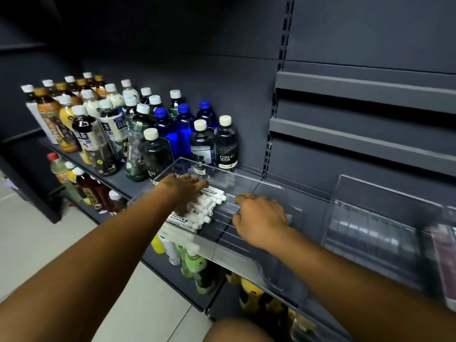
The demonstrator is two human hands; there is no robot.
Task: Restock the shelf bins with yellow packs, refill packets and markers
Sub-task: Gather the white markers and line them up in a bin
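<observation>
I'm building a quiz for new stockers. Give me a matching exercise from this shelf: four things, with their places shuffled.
Things:
1. markers
2. left hand
3. right hand
4. Forest Soda bottle

Places:
a. stands behind the clear bin
b. in the bin, right of the markers
c. lie in the bin's left part
d. rests on the markers

Pairs: 1-c, 2-d, 3-b, 4-a

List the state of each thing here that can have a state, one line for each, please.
left hand: open, lying flat on the markers.
right hand: fingers loosely curled inside the bin, holding nothing visible.
markers: capped, lying piled at the bin's left side.
clear bin: on the shelf, partly filled.
bottles: upright, caps on.
second bin: blurred, contents unclear.
</observation>
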